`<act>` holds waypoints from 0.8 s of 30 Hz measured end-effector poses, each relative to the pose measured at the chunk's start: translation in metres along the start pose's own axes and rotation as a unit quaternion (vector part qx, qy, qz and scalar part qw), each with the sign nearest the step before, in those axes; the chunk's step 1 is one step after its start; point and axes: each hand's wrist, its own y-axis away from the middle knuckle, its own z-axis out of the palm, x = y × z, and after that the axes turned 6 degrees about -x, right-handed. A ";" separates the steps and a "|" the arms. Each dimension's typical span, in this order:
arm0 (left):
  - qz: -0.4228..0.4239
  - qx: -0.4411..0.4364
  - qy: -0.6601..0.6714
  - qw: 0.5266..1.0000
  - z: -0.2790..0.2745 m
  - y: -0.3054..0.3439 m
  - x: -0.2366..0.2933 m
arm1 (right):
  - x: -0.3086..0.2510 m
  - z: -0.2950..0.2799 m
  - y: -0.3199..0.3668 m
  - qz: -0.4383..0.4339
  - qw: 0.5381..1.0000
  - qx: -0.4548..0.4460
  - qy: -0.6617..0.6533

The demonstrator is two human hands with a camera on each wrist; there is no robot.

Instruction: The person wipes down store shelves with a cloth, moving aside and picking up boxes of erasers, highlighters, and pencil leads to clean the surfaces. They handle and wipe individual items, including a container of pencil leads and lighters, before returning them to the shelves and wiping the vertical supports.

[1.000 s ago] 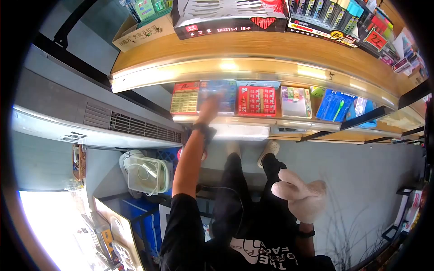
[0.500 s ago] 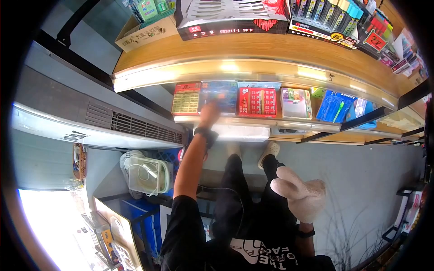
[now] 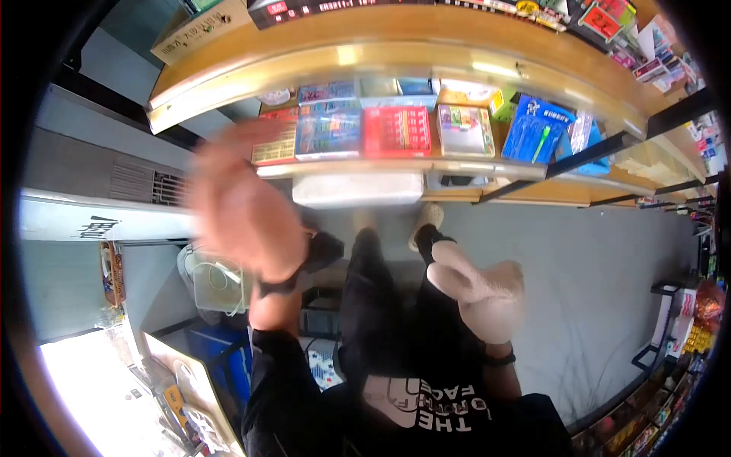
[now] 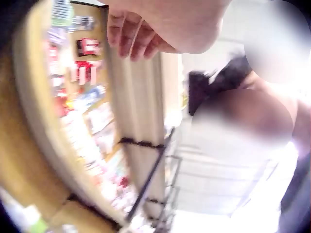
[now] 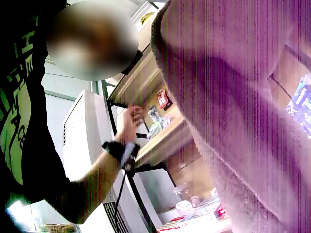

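Observation:
My bare left hand [image 3: 247, 206] is raised in front of the lower shelf at the left, blurred in the head view. Its fingers [image 4: 129, 39] are loosely bent in the left wrist view, and nothing shows in them. Beyond it lie a red and yellow box [image 3: 278, 145], a blue box with a clear cover [image 3: 327, 133] and a red box [image 3: 396, 131]. A pale fuzzy mitten [image 5: 233, 121] covers my right hand [image 3: 487, 301], which hangs above the floor by my leg. Its thumb and finger parts stick out, with nothing seen between them.
The upper shelf [image 3: 426, 38] juts out above the boxes. Farther right on the lower shelf are a white tray [image 3: 485, 148] with small items and a blue packet [image 3: 533, 129]. A white appliance with a grille [image 3: 164, 188] stands left. A clear bin [image 3: 221, 289] is near my left arm.
My left hand has come away from the blue box, up and leftward, closer to the head camera. The head view has shifted, showing more of the lower shelf's depth. The mittened hand stays low.

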 end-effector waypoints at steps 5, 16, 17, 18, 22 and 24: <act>0.074 0.034 0.285 0.955 -0.037 -0.064 0.052 | -0.037 -0.023 -0.012 -0.003 0.991 -0.074 -0.113; 0.082 -0.042 0.443 0.892 -0.058 -0.086 0.112 | -0.019 -0.031 0.016 0.023 0.992 -0.004 -0.123; 0.079 -0.040 0.452 0.887 -0.059 -0.088 0.113 | -0.025 -0.038 0.011 0.009 0.996 0.002 -0.092; 0.078 -0.042 0.457 0.885 -0.061 -0.088 0.117 | -0.029 -0.041 0.007 0.003 0.996 0.008 -0.085; 0.080 -0.047 0.467 0.879 -0.064 -0.091 0.124 | -0.040 -0.048 0.003 0.036 0.988 0.014 -0.149; 0.083 -0.048 0.470 0.877 -0.063 -0.096 0.127 | -0.042 -0.046 0.003 0.067 0.976 -0.021 -0.208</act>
